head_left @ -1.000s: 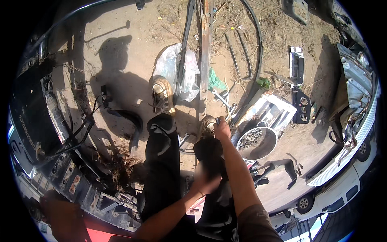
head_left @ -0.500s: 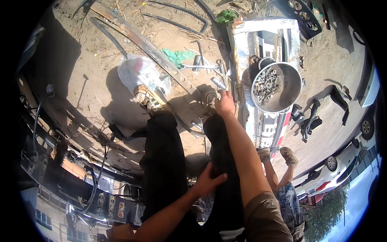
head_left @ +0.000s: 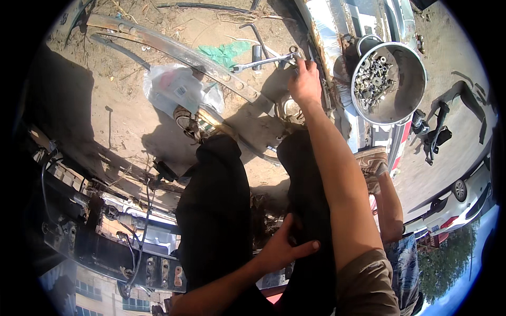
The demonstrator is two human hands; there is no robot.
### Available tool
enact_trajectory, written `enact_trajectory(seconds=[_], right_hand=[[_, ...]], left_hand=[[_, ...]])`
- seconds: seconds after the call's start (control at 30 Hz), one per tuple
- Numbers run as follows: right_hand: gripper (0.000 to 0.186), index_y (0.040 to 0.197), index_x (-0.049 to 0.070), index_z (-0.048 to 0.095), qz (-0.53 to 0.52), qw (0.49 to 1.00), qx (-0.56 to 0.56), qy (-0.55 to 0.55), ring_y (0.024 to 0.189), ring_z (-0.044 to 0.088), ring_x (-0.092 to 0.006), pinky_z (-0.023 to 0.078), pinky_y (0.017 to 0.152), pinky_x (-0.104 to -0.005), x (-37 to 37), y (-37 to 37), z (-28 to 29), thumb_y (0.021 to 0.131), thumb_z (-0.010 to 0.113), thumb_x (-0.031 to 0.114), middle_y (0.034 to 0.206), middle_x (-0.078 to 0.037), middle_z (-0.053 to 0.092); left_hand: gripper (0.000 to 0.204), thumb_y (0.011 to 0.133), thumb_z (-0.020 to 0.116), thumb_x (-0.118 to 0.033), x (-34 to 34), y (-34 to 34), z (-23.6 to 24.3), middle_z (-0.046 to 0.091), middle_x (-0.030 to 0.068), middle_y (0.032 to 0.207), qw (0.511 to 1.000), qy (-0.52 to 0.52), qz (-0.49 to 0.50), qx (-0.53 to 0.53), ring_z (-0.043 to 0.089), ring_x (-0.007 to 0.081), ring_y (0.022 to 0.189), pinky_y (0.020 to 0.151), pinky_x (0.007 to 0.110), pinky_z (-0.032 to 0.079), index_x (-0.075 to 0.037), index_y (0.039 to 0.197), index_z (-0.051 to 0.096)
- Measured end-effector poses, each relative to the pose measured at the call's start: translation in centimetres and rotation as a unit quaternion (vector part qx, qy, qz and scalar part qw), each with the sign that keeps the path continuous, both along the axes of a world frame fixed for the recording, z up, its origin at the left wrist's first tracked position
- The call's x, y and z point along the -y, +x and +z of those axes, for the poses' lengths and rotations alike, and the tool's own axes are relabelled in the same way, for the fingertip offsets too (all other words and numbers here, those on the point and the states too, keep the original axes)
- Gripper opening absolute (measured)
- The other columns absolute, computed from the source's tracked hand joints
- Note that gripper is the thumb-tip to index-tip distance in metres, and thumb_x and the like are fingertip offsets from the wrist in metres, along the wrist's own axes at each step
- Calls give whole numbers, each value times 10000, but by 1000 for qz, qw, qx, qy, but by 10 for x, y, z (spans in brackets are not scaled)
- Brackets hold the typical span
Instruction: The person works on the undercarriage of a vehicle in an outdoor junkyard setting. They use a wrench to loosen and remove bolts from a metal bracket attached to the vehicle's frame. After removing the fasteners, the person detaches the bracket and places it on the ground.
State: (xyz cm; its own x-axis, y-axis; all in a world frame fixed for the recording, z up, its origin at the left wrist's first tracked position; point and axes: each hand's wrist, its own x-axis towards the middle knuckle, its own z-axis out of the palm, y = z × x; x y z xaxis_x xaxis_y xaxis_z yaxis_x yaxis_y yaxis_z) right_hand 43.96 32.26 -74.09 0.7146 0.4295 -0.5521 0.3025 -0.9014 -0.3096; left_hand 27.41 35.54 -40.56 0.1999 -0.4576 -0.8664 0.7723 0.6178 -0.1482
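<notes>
My right hand (head_left: 305,84) reaches out over the sandy ground, fingers forward and partly apart. Its fingertips are at the ring end of a wrench (head_left: 294,49), whose shaft is hidden under the hand. Whether they touch it I cannot tell. A second silvery wrench (head_left: 250,65) lies crosswise to the left, over a dark socket (head_left: 256,55). Behind it is a bent black bar (head_left: 254,32). My left hand (head_left: 282,250) rests by my right thigh, thumb spread and nothing visible in it.
A metal bucket (head_left: 423,79) holding nuts and bolts stands on a white panel (head_left: 327,26). Left lie a plastic bag (head_left: 168,87), green plastic (head_left: 224,52) and a long metal strip (head_left: 174,50). Another person's leg (head_left: 387,203) is at right. Black brackets (head_left: 440,134) lie beyond.
My right hand has moved forward, from beside my right foot to the wrench's ring end. My left hand stays by my thigh. The view has shifted, and the other person's leg appears nearer.
</notes>
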Motion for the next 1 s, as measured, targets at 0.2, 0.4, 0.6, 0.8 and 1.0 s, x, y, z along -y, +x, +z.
enact_trajectory(seconds=[0.2,0.4,0.6,0.8,1.0], right_hand=[[475,1249,300,503,57,989,131,-25,1135,500,-326,454,908,-428,-27,-4,-31,809,667,230,1270,-157,457],[227,1013,203,614,153,984,91,-9,991,545,-279,490,802,-385,-19,15,-41,803,579,125,1065,-119,507],[172,1005,112,580,163,985,50,33,1015,565,-280,476,855,-373,-13,18,-4,846,518,135,992,-129,601],[159,980,74,535,120,991,57,10,994,573,-261,478,852,-364,7,-9,82,849,504,159,967,-106,626],[164,944,77,535,32,995,67,61,947,559,-230,466,809,-352,20,-26,240,799,539,151,935,-65,594]], left_hand=[[604,778,782,-343,-4,-1,-5,472,96,1016,999,5,44,2,520,144,816,675,304,484,-39,1113,383],[479,811,746,-178,6,2,-5,391,26,948,994,25,85,-58,444,95,816,678,259,438,-89,1103,377],[647,874,666,-204,9,9,-8,494,80,1226,990,8,140,-23,495,153,1069,898,293,431,-18,1384,315],[481,949,547,-364,20,-19,-17,539,78,1158,995,49,62,55,513,170,1069,933,325,410,-6,1259,460],[335,960,545,-307,7,-67,12,580,46,978,989,142,-12,36,546,134,793,701,281,446,-52,1174,516]])
